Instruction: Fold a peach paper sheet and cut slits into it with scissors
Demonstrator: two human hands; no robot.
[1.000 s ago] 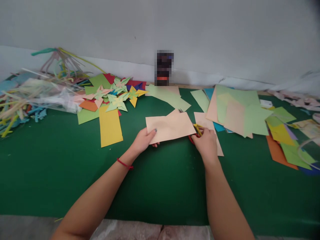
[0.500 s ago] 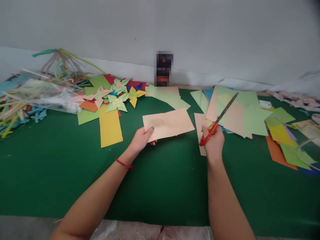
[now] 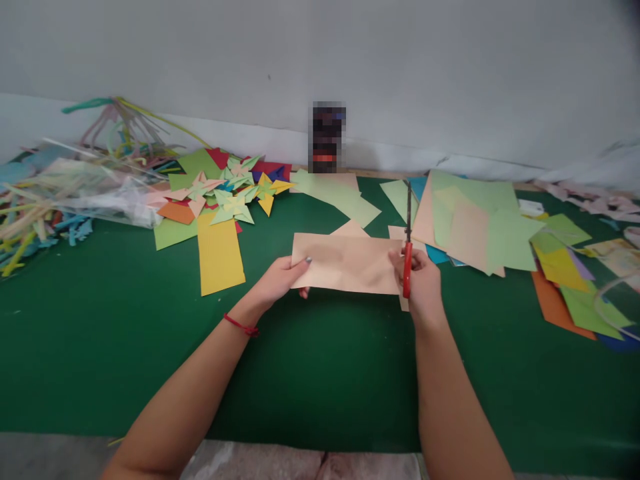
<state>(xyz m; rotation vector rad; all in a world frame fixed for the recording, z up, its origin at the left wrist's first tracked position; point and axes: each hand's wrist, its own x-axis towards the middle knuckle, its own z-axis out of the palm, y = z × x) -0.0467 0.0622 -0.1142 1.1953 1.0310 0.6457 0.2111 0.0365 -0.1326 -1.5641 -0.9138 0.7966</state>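
Note:
A peach strip of paper stretches between my two hands above the green table. Its left end is pinched by my left hand, thumb on top and fingers underneath. My right hand has red-handled scissors in its grip, closed blades pointing away from me. The thumb and fingertips of that same hand touch the strip's right end. Behind the strip's upper edge shows a peach paper corner; whether it belongs to the same sheet I cannot tell. Another peach piece lies partly hidden beneath my right hand.
Folded paper stars and a yellow sheet lie left of centre. Far left is a heap of colourful strips with clear plastic. Pale green and peach sheets lie right, with coloured papers beyond. A blurred-out dark object stands against the wall.
My right hand has moved slightly left and now touches the strip's right end. The scissors have swung from slanting right to nearly straight away from me. The strip has levelled and lowered.

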